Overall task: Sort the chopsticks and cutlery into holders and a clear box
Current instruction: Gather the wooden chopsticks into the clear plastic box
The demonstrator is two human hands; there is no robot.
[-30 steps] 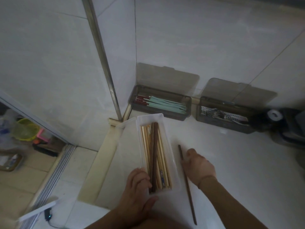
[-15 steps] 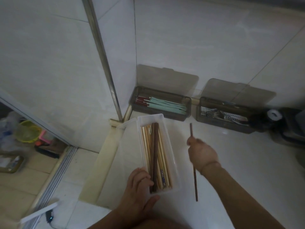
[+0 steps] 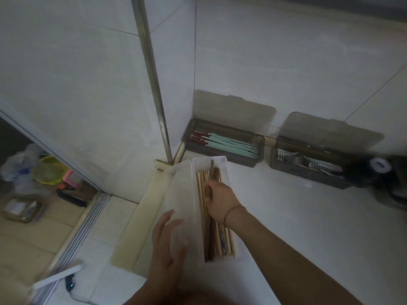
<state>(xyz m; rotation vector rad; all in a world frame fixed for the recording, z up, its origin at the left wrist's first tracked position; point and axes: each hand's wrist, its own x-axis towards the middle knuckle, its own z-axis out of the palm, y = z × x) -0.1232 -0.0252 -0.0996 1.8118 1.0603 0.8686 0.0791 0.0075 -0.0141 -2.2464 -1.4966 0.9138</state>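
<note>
A clear box [image 3: 222,162] lies lengthwise on the white counter, filled with light wooden chopsticks [image 3: 221,238] and some dark ones. My right hand [image 3: 220,202] is over the box, its fingers curled round a dark brown chopstick [image 3: 212,169] that lies down among the others, its tip reaching the far end. My left hand [image 3: 168,245] lies flat with straight fingers on the clear lid [image 3: 178,186] hinged open at the box's left. Against the wall, a dark holder [image 3: 259,144] contains green and red chopsticks [image 3: 229,144]. A second dark holder [image 3: 275,159] has metal cutlery [image 3: 306,162].
Both holders' lids lean open against the tiled wall. A black object with a white roll [image 3: 378,167] stands at the far right. A metal post [image 3: 154,84] rises at the counter's corner. The counter drops at the left to a floor with a yellow basket [image 3: 48,170].
My right hand lifted the dark chopstick off the counter and carried it left into the clear box. My left hand left the box's near end and now lies flat on the lid.
</note>
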